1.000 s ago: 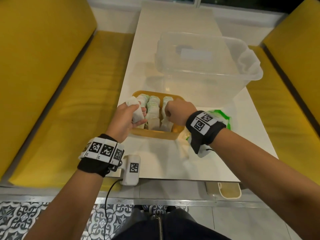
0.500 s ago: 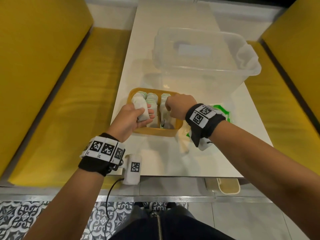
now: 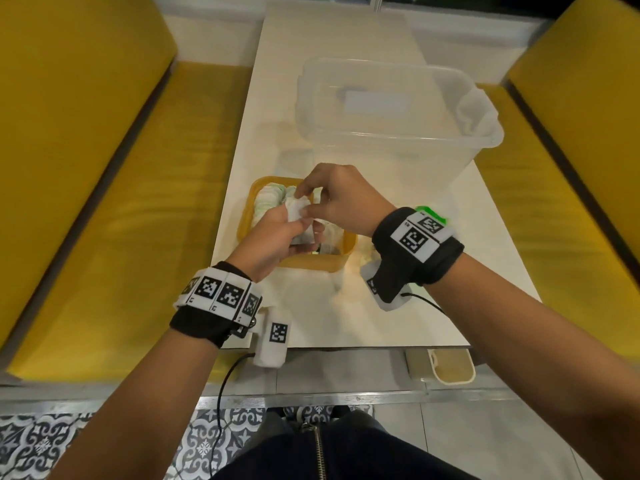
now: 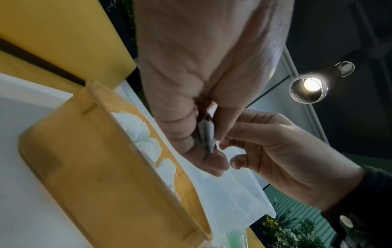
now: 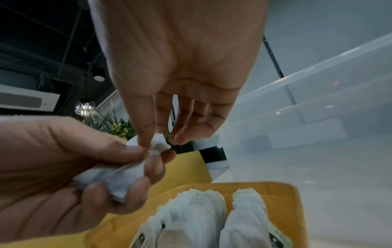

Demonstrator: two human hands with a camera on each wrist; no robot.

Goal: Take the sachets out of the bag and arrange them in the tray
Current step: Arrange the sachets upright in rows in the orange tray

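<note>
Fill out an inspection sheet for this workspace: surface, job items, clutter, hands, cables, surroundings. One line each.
Surface: white table, long and narrow.
Job's things: yellow tray holds rows of white sachets; a held bunch of sachets sits above it; the bag shows only a green edge behind the right wrist.
Clutter: clear plastic bin behind the tray, a white cloth-like item at its right end.
Hands: left hand grips the bunch; right hand pinches its top edge.
Cables: black cable hangs from the left wrist unit; another by the right wrist.
Surroundings: yellow benches both sides, patterned floor tiles.
</note>
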